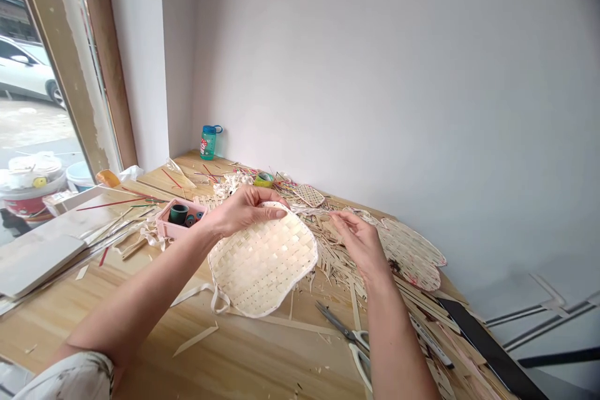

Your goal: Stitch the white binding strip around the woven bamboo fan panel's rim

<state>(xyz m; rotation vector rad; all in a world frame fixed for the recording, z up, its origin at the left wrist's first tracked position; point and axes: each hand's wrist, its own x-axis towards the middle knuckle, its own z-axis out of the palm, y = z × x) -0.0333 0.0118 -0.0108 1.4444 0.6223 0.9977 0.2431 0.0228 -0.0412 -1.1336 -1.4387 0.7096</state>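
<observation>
Left hand (244,212): curled over far edge of woven bamboo panel (262,262).
Right hand (356,244): half open, just right of panel; hold cannot be told.

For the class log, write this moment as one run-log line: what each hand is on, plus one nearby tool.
left hand: grips woven mat | right hand: fingertips at thin strip | nearby: scissors

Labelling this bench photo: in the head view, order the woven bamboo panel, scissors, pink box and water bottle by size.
1. Woven bamboo panel, clearly largest.
2. Scissors and pink box: too alike to rank; the scissors sit nearer.
3. Water bottle, smallest-looking, though farthest away.
</observation>
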